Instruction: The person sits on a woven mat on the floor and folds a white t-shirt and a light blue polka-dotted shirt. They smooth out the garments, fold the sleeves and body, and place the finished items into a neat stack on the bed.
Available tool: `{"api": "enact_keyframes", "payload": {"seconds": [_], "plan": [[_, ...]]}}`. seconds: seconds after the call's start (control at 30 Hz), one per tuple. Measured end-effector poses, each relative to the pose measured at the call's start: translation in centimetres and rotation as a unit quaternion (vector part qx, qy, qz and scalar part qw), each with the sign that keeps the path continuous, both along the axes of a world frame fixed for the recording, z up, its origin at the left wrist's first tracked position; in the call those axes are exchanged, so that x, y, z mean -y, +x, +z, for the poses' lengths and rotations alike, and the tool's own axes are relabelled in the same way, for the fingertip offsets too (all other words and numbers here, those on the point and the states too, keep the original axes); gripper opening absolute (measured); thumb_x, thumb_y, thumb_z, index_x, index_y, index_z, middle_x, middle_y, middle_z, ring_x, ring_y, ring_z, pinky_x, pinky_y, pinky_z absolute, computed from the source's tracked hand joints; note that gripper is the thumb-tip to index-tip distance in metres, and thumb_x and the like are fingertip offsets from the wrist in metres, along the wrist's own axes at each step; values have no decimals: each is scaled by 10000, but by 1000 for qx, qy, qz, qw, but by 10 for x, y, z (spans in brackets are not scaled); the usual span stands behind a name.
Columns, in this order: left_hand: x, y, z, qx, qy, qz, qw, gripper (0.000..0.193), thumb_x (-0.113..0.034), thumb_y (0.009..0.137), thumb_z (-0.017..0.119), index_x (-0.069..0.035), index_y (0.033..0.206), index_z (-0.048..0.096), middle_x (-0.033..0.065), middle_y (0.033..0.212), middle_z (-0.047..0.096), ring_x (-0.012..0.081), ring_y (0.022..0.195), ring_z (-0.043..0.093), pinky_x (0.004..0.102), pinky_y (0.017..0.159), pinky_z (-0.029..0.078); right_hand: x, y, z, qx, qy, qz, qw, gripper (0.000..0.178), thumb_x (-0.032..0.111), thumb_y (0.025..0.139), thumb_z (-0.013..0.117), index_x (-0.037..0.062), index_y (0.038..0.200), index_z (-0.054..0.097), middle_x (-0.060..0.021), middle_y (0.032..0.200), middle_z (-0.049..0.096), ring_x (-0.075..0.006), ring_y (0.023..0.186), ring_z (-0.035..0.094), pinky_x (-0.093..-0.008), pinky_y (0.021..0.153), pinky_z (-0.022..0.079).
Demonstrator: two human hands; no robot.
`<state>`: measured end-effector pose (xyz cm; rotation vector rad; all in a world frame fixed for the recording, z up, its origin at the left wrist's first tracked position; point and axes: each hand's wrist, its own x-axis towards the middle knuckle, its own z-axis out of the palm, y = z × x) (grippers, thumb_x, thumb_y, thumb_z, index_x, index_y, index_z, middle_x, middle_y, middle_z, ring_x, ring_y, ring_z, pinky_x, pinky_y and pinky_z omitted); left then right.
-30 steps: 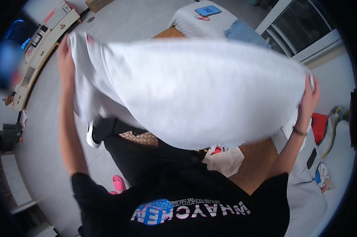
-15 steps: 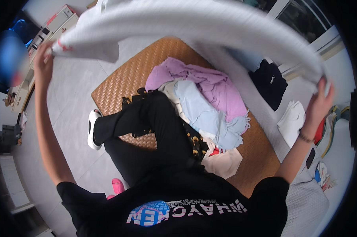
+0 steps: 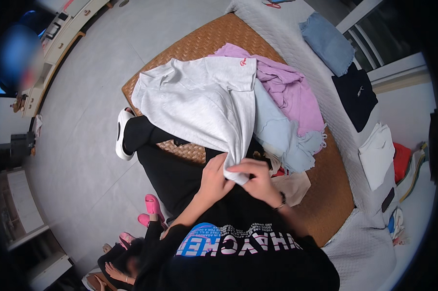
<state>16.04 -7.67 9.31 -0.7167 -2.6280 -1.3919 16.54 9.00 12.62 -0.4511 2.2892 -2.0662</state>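
A light grey short-sleeved shirt (image 3: 194, 97) with a collar and a small red mark on one sleeve lies spread over my leg and the clothes in front of me. Its near end is gathered and twisted close to my chest. My left hand (image 3: 215, 178) is closed on this bunched cloth from the left. From the right, my right hand (image 3: 259, 180) pinches the same part, fingers curled over it. Partly under the shirt are a lilac garment (image 3: 292, 92) and a pale blue garment (image 3: 277, 133). A cream cloth (image 3: 294, 188) rests beside my right hand.
I sit on a woven brown mat (image 3: 199, 43). Along the right, a quilted white cover (image 3: 277, 29) holds folded jeans (image 3: 328, 42), a folded black garment (image 3: 355, 99) and a white folded garment (image 3: 378, 155). Pink slippers (image 3: 152, 207) and another person's hand (image 3: 118, 274) are at lower left.
The shirt was stretched wide and raised between my spread hands. Now it lies over the pile and my leg, and both hands have come together at its near end.
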Motion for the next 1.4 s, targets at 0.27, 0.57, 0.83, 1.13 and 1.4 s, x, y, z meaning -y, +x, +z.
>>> {"api": "enact_keyframes", "payload": {"seconds": [0.27,0.57,0.83,1.13,1.4], "plan": [[39,-32,48,-81,94,6,992,226,76,710,666,12,903,568,170,1055,573,370,954,587,417,819,487,-22,-34,67,-55,41,28,997,320,-24,673,771,65,978,729,-67,754,611,-180,629,596,-289,564,447],[99,62,66,365,271,168,875,86,-137,1001,508,-65,964,478,-8,844,492,54,736,427,212,684,374,-19,18,21,76,201,235,948,299,65,730,697,31,1028,687,-128,817,655,-309,725,648,-336,637,517],[186,22,11,379,153,220,886,149,-182,987,553,-43,1027,586,-8,812,573,77,727,528,226,664,448,-20,-66,20,187,176,308,916,486,267,817,755,4,1209,637,-171,1087,696,-211,1007,669,-324,879,512],[330,-227,-172,133,-38,284,949,856,-343,738,811,-43,1436,415,168,1417,492,295,1324,450,382,1097,352,116,-261,-101,64,537,96,836,767,665,738,651,38,1181,651,-189,1223,636,-354,1154,593,-425,980,459],[247,-255,-30,332,89,76,936,248,-247,795,792,-63,919,682,-54,767,599,48,712,549,239,614,439,-21,-204,-3,38,319,-80,944,460,348,753,799,-45,963,685,-194,930,700,-322,888,667,-370,824,503]]}}
